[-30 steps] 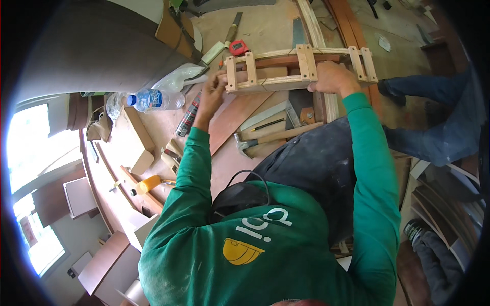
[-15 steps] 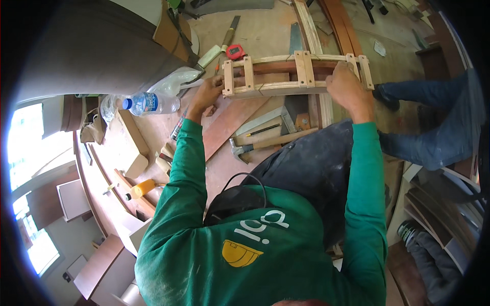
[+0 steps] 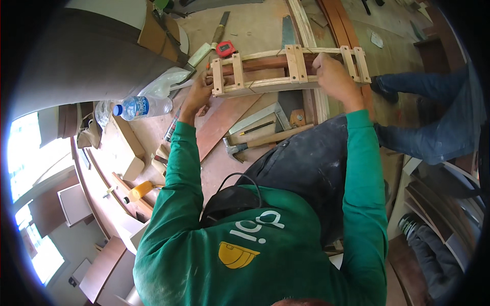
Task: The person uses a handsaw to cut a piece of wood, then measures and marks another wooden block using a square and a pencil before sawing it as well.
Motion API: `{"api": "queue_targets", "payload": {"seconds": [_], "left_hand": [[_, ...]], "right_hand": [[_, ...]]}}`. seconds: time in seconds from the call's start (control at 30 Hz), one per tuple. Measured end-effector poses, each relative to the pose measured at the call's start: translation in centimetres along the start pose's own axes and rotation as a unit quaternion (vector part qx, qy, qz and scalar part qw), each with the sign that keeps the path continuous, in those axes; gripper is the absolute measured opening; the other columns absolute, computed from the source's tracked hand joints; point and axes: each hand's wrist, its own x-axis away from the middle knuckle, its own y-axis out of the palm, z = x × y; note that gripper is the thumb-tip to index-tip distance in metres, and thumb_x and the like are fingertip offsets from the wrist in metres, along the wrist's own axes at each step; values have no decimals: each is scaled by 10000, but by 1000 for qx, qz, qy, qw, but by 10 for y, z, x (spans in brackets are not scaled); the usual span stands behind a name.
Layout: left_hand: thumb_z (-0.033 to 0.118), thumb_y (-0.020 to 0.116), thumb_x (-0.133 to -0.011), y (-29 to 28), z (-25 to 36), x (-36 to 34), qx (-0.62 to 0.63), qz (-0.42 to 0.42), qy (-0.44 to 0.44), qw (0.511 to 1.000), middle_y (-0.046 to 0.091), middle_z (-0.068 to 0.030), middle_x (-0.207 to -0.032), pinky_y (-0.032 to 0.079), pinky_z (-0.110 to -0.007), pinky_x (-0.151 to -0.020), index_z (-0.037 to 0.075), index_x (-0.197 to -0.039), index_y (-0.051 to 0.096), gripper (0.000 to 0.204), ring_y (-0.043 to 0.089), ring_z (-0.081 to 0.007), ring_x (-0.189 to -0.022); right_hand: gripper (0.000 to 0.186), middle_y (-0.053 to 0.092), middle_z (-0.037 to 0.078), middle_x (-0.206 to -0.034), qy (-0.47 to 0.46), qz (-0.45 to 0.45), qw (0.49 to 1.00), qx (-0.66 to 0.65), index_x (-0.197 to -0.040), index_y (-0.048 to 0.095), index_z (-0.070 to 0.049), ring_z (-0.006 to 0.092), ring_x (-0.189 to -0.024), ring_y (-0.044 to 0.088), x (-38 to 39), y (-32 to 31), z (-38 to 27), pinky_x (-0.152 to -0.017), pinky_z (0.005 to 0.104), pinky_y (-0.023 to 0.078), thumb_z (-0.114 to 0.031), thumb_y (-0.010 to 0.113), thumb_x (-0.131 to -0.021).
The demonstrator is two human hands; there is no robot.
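Observation:
A slatted wooden frame (image 3: pixel 294 65), two long pale rails joined by short screwed crosspieces with reddish wood between, lies crosswise above the bench items. My left hand (image 3: pixel 199 94) has its fingers curled on the frame's left end, fingertips partly hidden. My right hand (image 3: pixel 338 81) is closed at the frame's right part, fingertips gripping between crosspieces. Below it are a claw hammer (image 3: pixel 270 136), a metal square (image 3: pixel 255 120), a pencil (image 3: pixel 256 127) and a reddish board (image 3: pixel 224 125). A red tape measure (image 3: pixel 225 49) and a chisel-like tool (image 3: pixel 220 30) lie beyond it.
A water bottle (image 3: pixel 148 106), plastic bag (image 3: pixel 166 81) and yellow-handled tool (image 3: pixel 140 191) are at left. A long pale beam (image 3: pixel 306 28) passes beneath the frame's right part. Another person's jeans-clad legs (image 3: pixel 418 137) are at right, near stacked boards (image 3: pixel 434 199).
My right hand has moved from the frame's near rail up and over into it, fingertips now higher between the crosspieces. My left hand stays at the left end. The whole view has shifted slightly.

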Motion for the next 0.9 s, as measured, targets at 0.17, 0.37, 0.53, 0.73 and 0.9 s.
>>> {"api": "queue_targets", "payload": {"seconds": [0.17, 0.37, 0.53, 0.73, 0.9], "left_hand": [[222, 751, -1035, 11, 23, 9, -32, -7, -34, 999, 788, -76, -1108, 470, -231, -589, 18, -1334, 663, 373, 646, -70, -748], [252, 741, -999, 9, -8, 9, -61, 52, 4, 997, 735, -25, -902, 334, -245, -396, 70, -1225, 743, 291, 504, -39, -496], [295, 722, -1049, 21, 6, 15, -49, 51, 34, 997, 762, -32, -1013, 541, -289, -754, 0, -1307, 752, 394, 673, -99, -871], [324, 786, -1010, 28, 24, 24, -48, 60, -25, 997, 703, 11, -874, 463, -288, -592, 13, -1277, 779, 410, 593, -65, -698], [188, 802, -988, 27, 18, 13, 25, 48, -23, 998, 783, -72, -1096, 565, -308, -898, -25, -1229, 784, 322, 691, -128, -971]], "right_hand": [[211, 737, 273, -1124, 5, 9, 999, -50, -1189, 637, 36, 479, -1079, 696, 3, -12, 19, -947, 534, 535, -63, 550, -1024], [196, 742, 318, -1066, 58, 13, 998, 33, -1041, 738, 58, 485, -1039, 721, -12, -4, 3, -938, 542, 562, -89, 615, -996], [197, 755, 318, -1017, 70, 52, 995, 46, -917, 787, 51, 492, -1000, 741, -18, 7, 7, -918, 555, 593, -105, 669, -943], [169, 766, 301, -1008, 120, 92, 985, 83, -963, 791, 33, 485, -997, 753, -10, 10, -2, -899, 557, 612, -87, 681, -916], [169, 765, 302, -1013, 92, 109, 986, 88, -975, 797, 18, 480, -997, 753, -10, 15, 9, -900, 556, 611, -88, 676, -926]]}}
